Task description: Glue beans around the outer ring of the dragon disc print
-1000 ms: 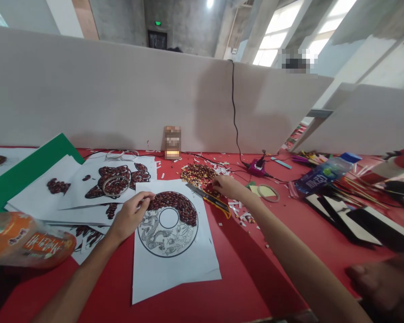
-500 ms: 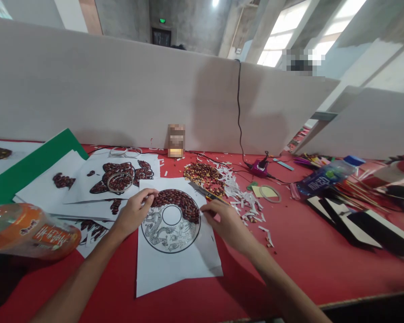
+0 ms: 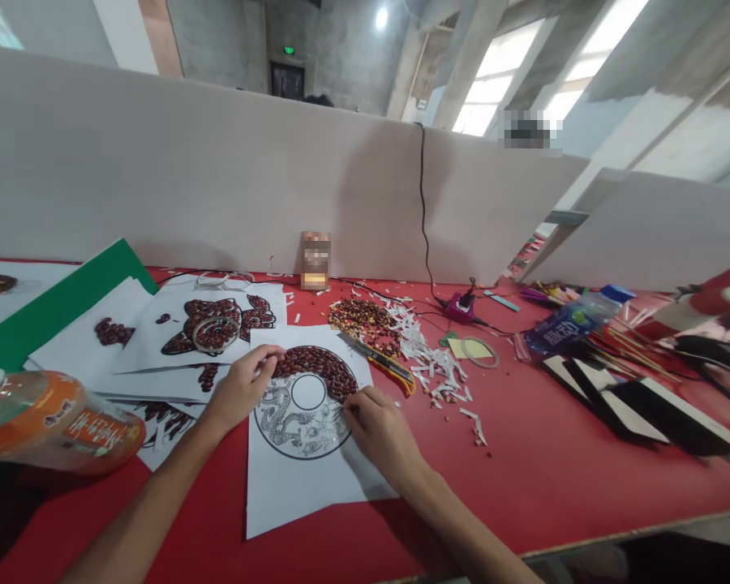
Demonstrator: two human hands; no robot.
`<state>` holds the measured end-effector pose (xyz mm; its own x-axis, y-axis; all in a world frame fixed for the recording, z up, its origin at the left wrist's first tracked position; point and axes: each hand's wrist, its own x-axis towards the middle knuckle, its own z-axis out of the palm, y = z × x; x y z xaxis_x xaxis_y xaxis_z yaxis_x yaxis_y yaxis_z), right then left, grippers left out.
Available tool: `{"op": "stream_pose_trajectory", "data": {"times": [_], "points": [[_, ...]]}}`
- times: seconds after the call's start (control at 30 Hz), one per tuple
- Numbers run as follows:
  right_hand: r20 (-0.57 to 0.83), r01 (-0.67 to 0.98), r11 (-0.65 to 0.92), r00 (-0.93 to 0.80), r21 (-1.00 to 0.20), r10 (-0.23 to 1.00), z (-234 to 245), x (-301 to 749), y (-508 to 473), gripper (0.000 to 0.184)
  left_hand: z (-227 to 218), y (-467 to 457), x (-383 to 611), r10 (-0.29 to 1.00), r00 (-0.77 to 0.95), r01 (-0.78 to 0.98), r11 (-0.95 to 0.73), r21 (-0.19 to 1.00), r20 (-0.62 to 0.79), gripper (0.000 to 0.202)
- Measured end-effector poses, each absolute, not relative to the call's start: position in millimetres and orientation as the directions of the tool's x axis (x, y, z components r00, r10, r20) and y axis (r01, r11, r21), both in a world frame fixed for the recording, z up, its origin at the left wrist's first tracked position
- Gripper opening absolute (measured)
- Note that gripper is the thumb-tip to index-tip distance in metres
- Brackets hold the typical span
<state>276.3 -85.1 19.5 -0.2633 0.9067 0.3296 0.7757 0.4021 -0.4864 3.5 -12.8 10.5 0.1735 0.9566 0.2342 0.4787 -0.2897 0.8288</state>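
Observation:
A sheet of white paper point(image 3: 292, 499) lies before me with a printed ring of dragon line art point(image 3: 289, 410). Dark red beans point(image 3: 316, 361) cover the ring's upper arc, around a blank centre. My left hand point(image 3: 243, 385) rests at the ring's upper left edge, thumb and forefinger slightly apart beside the beans. At the lower right end of the bean arc, my right hand point(image 3: 380, 426) is pinched at the fingertips, touching or just over the print. Whatever is between those fingertips is too small to make out. A yellow utility knife point(image 3: 386, 365) lies just beyond.
Loose beans and kernels point(image 3: 365, 316) and paper strips point(image 3: 435, 365) are scattered behind the sheet. Left stand a jar with an orange label point(image 3: 66, 422) and papers with bean pictures point(image 3: 176, 365). A tape ring point(image 3: 479, 351), purple plug adapter point(image 3: 461, 306) and black-and-white boxes point(image 3: 675, 414) lie right.
My right hand has moved left and slightly down, from the ring's right edge onto the end of the bean arc, uncovering the knife's handle. My left hand stays in place.

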Motion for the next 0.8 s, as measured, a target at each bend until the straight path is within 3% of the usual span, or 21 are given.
{"op": "stream_pose_trajectory", "data": {"times": [0.13,0.23,0.33,0.43,0.57,0.8], "points": [[0.421,0.737,0.467,-0.27,-0.488,0.866,21,284,-90,0.024,12,-13,4,0.96,0.172,0.488,-0.276,0.828,0.219,0.037],[0.444,0.787,0.551,-0.404,-0.278,0.8,25,291,-96,0.035,12,-13,4,0.962,0.167,0.49,-0.271,0.829,0.216,0.037],[0.36,0.801,0.588,-0.518,-0.113,0.776,27,292,-98,0.043,11,-13,4,0.958,0.169,0.494,-0.284,0.821,0.23,0.037],[0.314,0.798,0.586,-0.525,-0.144,0.791,26,292,-95,0.048,10,-14,3,0.959,0.17,0.501,-0.284,0.817,0.229,0.037],[0.367,0.753,0.616,-0.519,-0.232,0.772,24,299,-94,0.051,11,-14,3,0.962,0.168,0.503,-0.27,0.821,0.213,0.038],[0.424,0.743,0.629,-0.505,-0.228,0.752,25,304,-97,0.047,6,-12,2,0.963,0.167,0.498,-0.267,0.825,0.211,0.037]]}}
